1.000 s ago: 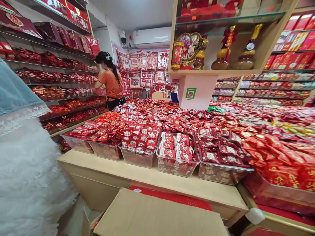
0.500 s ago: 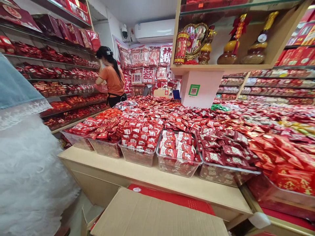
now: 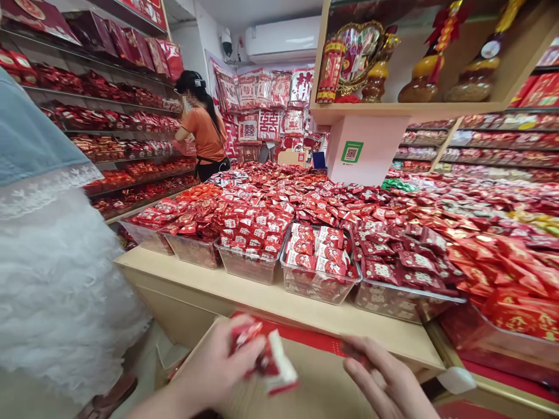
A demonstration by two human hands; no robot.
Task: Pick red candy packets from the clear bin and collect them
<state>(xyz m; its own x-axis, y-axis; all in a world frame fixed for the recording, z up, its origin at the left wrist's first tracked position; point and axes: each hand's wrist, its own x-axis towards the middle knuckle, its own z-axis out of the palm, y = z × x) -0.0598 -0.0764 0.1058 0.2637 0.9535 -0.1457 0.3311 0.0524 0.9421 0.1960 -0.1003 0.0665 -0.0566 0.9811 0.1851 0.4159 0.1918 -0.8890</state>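
My left hand [image 3: 218, 366] is closed on small red-and-white packets [image 3: 277, 364], held above a cardboard box [image 3: 314, 372] at the bottom centre and blurred by motion. To the right, my right hand [image 3: 379, 372] hangs over the same box with its fingers apart and nothing in them. Beyond the hands, clear plastic bins [image 3: 318, 289] stand in a row on a wooden counter [image 3: 244, 297], heaped with red packets. One bin holds red-and-white packets, and the one right of it has dark red ones.
A person in an orange top [image 3: 205, 134] stands at the left shelves [image 3: 126, 110]. Near the left edge is another person in a white skirt [image 3: 65, 279]. A wooden display case [image 3: 393, 109] with bottles overhangs the counter. A white-tipped object [image 3: 456, 380] juts up at the lower right.
Both my hands have come into view from below, the left one with packets in it. The view has shifted slightly, and the person in orange has moved an arm a little.
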